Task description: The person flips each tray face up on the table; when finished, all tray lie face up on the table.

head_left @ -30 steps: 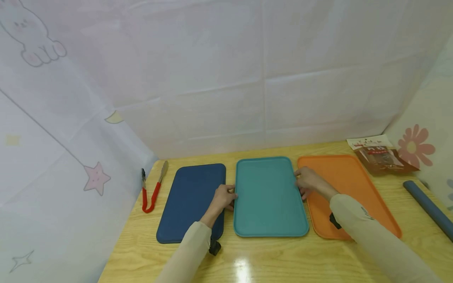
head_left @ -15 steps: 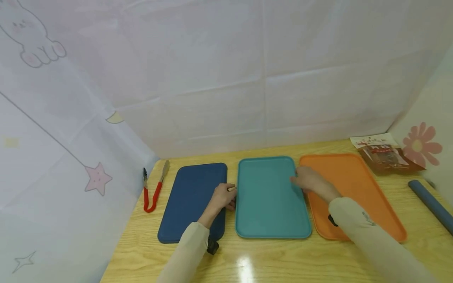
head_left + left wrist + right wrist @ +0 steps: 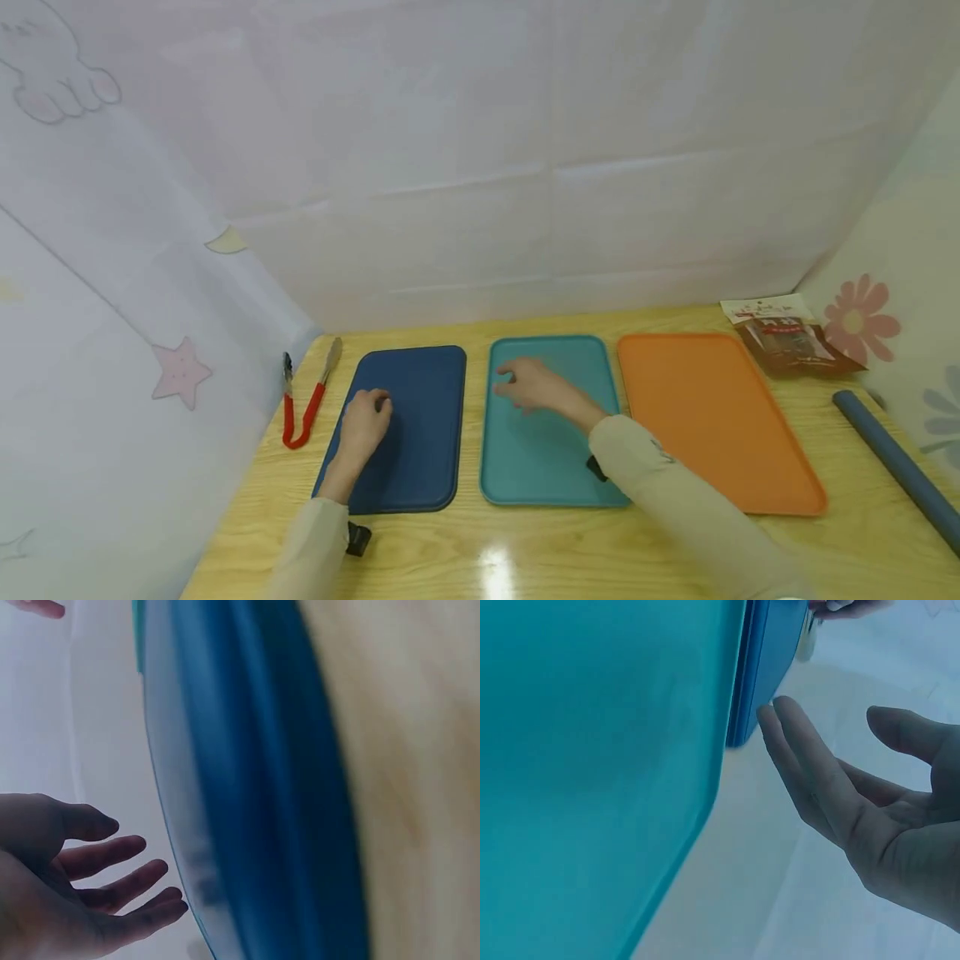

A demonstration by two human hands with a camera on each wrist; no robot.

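Note:
Three flat trays lie side by side: dark blue tray (image 3: 427,417), teal tray (image 3: 525,467) and orange tray (image 3: 705,417). Over the blue tray is my left hand (image 3: 364,427), its fingers loosely bent and holding nothing; the left wrist view shows the same hand (image 3: 90,885) with fingers apart, above the blue surface (image 3: 247,787). My right hand (image 3: 534,387) hovers above the teal tray, thumb and fingers spread. In the right wrist view that hand (image 3: 870,802) has nothing in it, with the teal tray (image 3: 592,780) beside it.
Red-handled tongs (image 3: 306,412) lie spread at the table's left side. A brown and white packet (image 3: 795,337) sits at the back right, with a dark grey-blue roll (image 3: 896,462) in front of it. A pale printed cloth (image 3: 450,167) hangs behind the wooden table (image 3: 420,558).
Both hands have left the teal tray's edges and moved left: the left hand over the blue tray, the right over the teal one. The view has shifted slightly; the trays keep their arrangement.

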